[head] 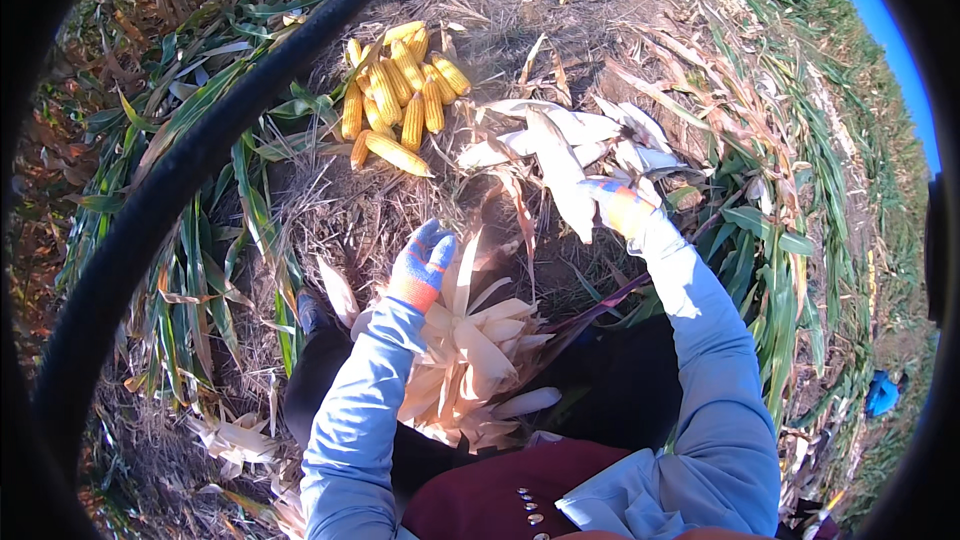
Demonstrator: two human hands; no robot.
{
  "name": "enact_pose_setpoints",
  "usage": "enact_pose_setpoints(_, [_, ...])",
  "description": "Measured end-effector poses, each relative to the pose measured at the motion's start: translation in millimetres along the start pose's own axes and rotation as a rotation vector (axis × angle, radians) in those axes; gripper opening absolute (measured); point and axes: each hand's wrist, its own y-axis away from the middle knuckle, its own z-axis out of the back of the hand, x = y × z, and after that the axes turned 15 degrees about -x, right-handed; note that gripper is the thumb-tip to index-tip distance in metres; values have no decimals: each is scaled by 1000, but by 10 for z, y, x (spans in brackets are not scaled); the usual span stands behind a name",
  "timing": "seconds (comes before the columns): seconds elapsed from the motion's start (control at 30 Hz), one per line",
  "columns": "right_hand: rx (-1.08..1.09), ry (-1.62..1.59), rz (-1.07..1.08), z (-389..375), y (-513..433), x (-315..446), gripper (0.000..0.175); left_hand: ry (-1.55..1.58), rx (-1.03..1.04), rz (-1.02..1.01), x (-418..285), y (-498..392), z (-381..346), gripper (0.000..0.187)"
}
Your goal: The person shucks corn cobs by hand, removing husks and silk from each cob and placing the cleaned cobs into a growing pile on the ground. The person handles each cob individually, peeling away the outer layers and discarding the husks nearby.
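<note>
My left hand [425, 264], in a blue and orange work glove, hovers over the loose husks with its fingers apart and nothing in it. A heap of pale stripped corn husks [480, 349] lies between my legs, just below that hand. On the right, my right hand [621, 208], gloved alike, grips the side of an ear of corn in its pale husk [556, 169]; part of its grip is hidden. Behind this ear lies a pile of other ears in their husks [637, 136]. Bare yellow corn cobs [397, 86] are heaped on the ground ahead to the left.
Cut green and dry corn stalks [199, 262] line the left side, and more leafy stalks [780, 240] lie on the right. Straw litters the soil [517, 7] ahead. A dark cable [202, 135] crosses the view at upper left. A blue object [882, 393] sits far right.
</note>
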Motion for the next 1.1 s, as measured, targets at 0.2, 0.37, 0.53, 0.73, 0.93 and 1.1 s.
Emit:
enact_pose_setpoints(0.2, [606, 238, -17, -1221, 978, -122, 43, 506, 159, 94, -154, 134, 68, 55])
enact_pose_setpoints(0.37, [648, 388, 106, -1626, 965, -187, 42, 220, 60, -145, -195, 209, 305, 60])
enact_pose_setpoints(0.53, [412, 374, 409, -1804, 679, -21, 33, -194, 7, -246, -9, 213, 275, 79])
enact_pose_setpoints(0.73, [274, 494, 395, -1922, 598, -55, 36, -371, -72, -228, 25, 159, 247, 86])
enact_pose_setpoints(0.93, [258, 514, 351, -1890, 527, -77, 30, -458, -108, -253, -37, 193, 218, 83])
enact_pose_setpoints(1.1, [107, 610, 493, -1953, 658, -102, 22, -533, -218, -373, -10, 180, 191, 79])
